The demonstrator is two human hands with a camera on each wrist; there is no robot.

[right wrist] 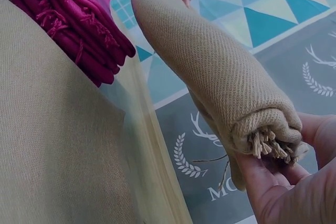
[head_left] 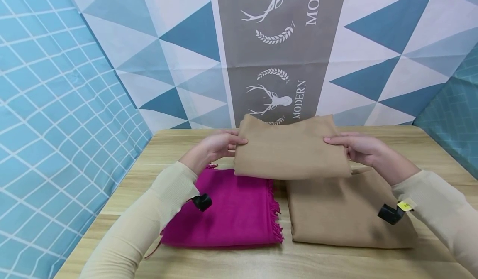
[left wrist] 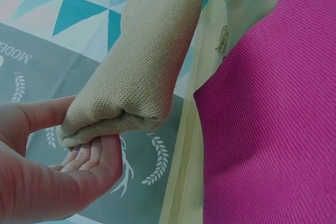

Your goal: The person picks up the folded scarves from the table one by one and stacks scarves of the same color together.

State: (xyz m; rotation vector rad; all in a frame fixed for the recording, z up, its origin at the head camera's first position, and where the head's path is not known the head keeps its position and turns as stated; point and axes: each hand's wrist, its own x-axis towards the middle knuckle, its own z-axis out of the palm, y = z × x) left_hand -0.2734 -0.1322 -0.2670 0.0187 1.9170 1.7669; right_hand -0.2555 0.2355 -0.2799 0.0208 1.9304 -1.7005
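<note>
A folded tan scarf [head_left: 287, 150] hangs between both hands, lifted over the back of the table. The left hand [head_left: 223, 143] pinches its left end, thumb on the near face and fingers behind. At the other end the right hand [head_left: 356, 146] pinches it the same way; short fringe tufts [right wrist: 270, 145] poke from the folded layers there in the right wrist view. Below on the left lies a folded magenta scarf [head_left: 231, 212] with a fringe along its right side. Another folded tan cloth [head_left: 347, 212] lies below on the right, partly overlapped by the held one.
The wood-grain table [head_left: 179, 266] meets a wall cloth with triangles and a grey deer panel [head_left: 276, 50] at its far edge. A blue grid-patterned curtain [head_left: 56, 104] borders the left side. More teal cloth [head_left: 448, 108] hangs at the right.
</note>
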